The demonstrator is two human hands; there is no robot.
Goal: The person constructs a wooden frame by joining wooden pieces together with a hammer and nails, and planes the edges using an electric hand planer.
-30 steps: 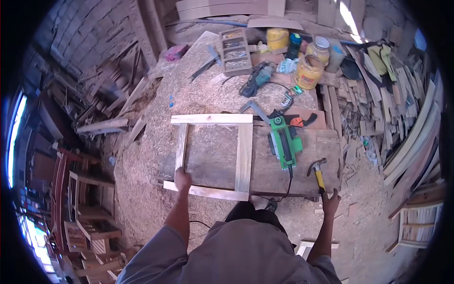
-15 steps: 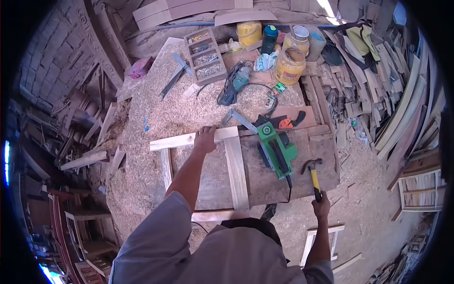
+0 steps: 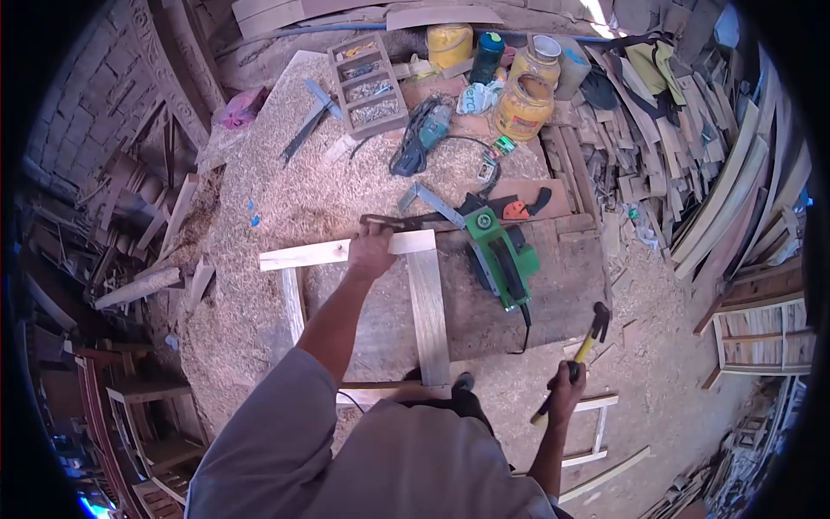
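My left hand (image 3: 372, 252) grips the far rail of a pale wooden frame (image 3: 428, 307), with its fingers bent over the far edge. The frame lies flat on the workbench, and its near rail lies close to my body. Off the bench's right front corner, my right hand (image 3: 567, 387) is closed around the handle of a claw hammer (image 3: 591, 340). The hammer's head points away from me, and the black handle end sticks out below my fist. A green electric planer (image 3: 501, 259) lies right of the frame, beside a metal try square (image 3: 437, 206).
Wood shavings cover much of the bench (image 3: 285, 195). Farther back are a divided wooden box (image 3: 369, 82), a teal power tool (image 3: 430, 130) with its cord, and yellow containers (image 3: 525, 108). Stacked boards (image 3: 692, 156) line the right. A small frame (image 3: 596, 428) lies on the floor.
My right hand has drawn the hammer back off the bench and tilted it; my fist now sits farther up the handle. My left hand stays on the frame's far rail.
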